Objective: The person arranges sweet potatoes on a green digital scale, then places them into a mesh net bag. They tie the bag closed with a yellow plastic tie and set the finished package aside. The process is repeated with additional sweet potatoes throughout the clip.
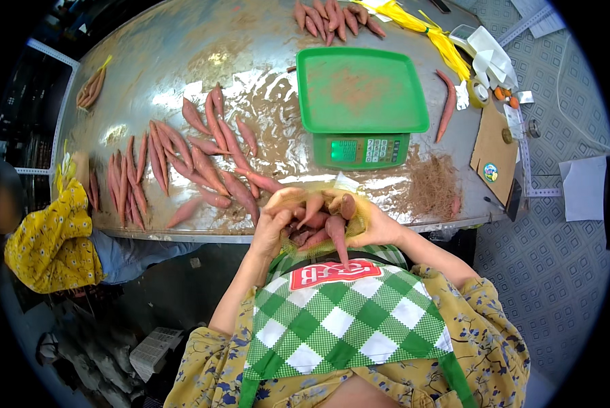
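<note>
Both my hands hold a yellow mesh bag [358, 224] at the table's front edge, close to my checked apron. My left hand [274, 219] grips the bag's left rim. On the other side, my right hand [379, 224] cups the mesh from outside. Several sweet potatoes [337, 237] are bunched in the bag's mouth, some pointing out toward me. Loose sweet potatoes [208, 171] lie spread on the metal table just beyond and left of my left hand. Past the bag stands a digital scale [358, 153] with a green tray [361, 92] that holds only dirt.
More sweet potatoes [330, 18] are piled at the far side, near yellow mesh netting [445, 48]. A filled mesh bag [93, 89] lies far left. Tape [478, 93], cardboard [493, 150] and root scraps [432, 183] sit right. Another person in yellow sleeves [57, 237] is at left.
</note>
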Motion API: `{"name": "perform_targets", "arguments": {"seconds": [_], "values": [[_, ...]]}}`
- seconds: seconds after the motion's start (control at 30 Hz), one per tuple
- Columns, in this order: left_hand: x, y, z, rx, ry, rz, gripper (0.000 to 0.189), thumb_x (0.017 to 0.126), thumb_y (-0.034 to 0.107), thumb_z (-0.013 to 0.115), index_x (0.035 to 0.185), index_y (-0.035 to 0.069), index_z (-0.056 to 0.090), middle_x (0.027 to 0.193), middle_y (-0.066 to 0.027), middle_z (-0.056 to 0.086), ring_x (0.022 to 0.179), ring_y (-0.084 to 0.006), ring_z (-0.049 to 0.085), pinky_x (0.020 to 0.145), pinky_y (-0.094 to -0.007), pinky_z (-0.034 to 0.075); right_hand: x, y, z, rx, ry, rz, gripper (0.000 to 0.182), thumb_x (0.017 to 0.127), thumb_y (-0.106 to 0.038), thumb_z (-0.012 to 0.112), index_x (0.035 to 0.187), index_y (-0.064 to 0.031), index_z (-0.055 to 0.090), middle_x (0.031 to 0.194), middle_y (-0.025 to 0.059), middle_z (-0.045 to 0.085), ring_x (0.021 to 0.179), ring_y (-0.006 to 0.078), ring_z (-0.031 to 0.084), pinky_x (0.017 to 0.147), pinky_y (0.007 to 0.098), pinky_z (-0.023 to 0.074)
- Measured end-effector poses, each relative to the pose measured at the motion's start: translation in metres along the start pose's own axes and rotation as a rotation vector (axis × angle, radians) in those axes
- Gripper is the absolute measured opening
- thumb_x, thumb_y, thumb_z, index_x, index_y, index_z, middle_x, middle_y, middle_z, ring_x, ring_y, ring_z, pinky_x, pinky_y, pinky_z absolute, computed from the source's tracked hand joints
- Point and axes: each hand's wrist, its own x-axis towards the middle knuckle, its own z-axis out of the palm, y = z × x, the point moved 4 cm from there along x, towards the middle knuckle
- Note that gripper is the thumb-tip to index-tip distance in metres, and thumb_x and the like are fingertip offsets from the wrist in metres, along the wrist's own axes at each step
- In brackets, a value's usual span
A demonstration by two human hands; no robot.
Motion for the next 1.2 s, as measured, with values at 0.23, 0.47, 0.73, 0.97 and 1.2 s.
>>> {"name": "perform_targets", "arguments": {"seconds": [0.23,0.47,0.73,0.97,1.2], "values": [[-0.014,-0.004,0.001,0.144,0.203,0.158,0.068,0.069,-0.008,0.040,0.135,0.002,0.032,0.119,-0.0151,0.053,0.107,-0.0186,0.053,0.088,-0.0275,0.044,-0.021,0.005,-0.001,0.145,0.226,0.076,0.052,0.087,-0.028,0.050,0.129,0.0006,0.039,0.119,0.0103,0.050,0.113,0.0195,0.046,0.093,0.0340,0.0396],[-0.016,-0.010,-0.014,0.252,0.260,0.120,0.060,0.074,-0.005,0.033,0.134,-0.001,0.035,0.122,-0.0145,0.051,0.109,-0.0196,0.052,0.088,-0.0279,0.043,-0.015,-0.006,0.010,0.131,0.405,0.234,0.026,0.091,-0.017,0.046,0.099,0.0031,0.060,0.084,0.0040,0.063,0.079,0.0094,0.057,0.068,0.0265,0.0454],[-0.022,-0.007,-0.020,0.288,0.271,0.154,0.044,0.085,0.004,0.036,0.128,-0.004,0.044,0.120,-0.0125,0.054,0.105,-0.0173,0.053,0.088,-0.0266,0.042,-0.008,-0.031,0.008,-0.627,0.479,0.128,0.012,0.084,-0.008,0.053,0.080,0.0011,0.059,0.073,0.0143,0.061,0.065,0.0260,0.059,0.056,0.0343,0.0460],[-0.047,0.046,0.007,1.237,0.429,0.439,0.017,0.089,0.012,0.047,0.090,-0.003,0.056,0.079,-0.0163,0.059,0.073,-0.0287,0.059,0.066,-0.0362,0.044,-0.036,-0.061,-0.014,-0.985,0.631,-0.095,0.009,0.084,-0.004,0.054,0.077,0.0019,0.053,0.069,0.0127,0.053,0.060,0.0257,0.056,0.055,0.0342,0.0456],[-0.074,0.101,0.062,1.389,0.317,0.917,0.014,0.080,0.004,0.054,0.066,0.001,0.051,0.060,-0.0123,0.050,0.050,-0.0310,0.048,0.049,-0.0374,0.036,-0.064,-0.105,-0.019,-0.533,0.538,-0.170,0.014,0.088,-0.003,0.047,0.079,0.0045,0.053,0.069,0.0083,0.053,0.059,0.0135,0.056,0.055,0.0253,0.0446]]}}
